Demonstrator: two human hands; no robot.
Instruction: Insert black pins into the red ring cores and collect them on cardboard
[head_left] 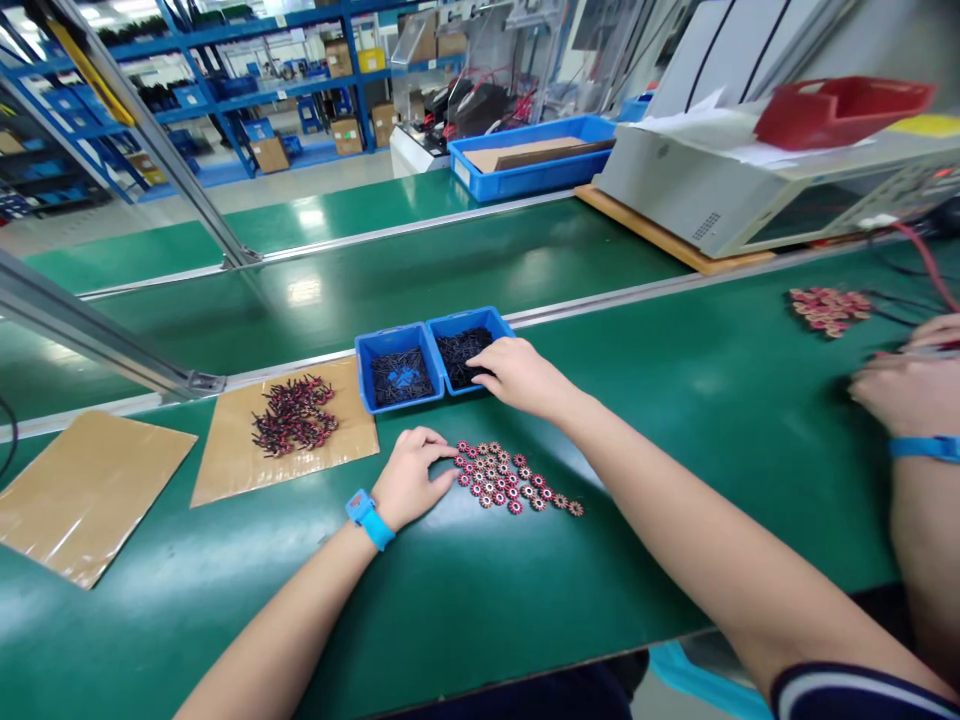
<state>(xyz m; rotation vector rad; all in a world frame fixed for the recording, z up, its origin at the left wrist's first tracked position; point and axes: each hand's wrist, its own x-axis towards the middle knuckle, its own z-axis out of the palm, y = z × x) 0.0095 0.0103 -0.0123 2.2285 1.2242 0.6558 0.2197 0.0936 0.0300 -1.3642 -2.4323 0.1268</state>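
Observation:
My left hand [411,478] rests on the green table with thumb and fingers apart. Its fingertips are at the left edge of a group of small toothed round cores [500,474], red and copper-coloured; whether they touch one is hard to tell. My right hand [523,377] is over the right blue bin [491,318], thumb and forefinger spread above the thin black pieces [459,350] inside. No piece shows between those fingers. Beside it stands the left blue bin [399,404], holding black pieces and some bright blue ones.
A pile of red cores with black pins [295,415] lies on a brown sheet [217,470]; another brown sheet [86,490] is further left. A co-worker's hand [892,385] is at right, near more cores [829,310]. A metal rail [592,300] runs behind the bins.

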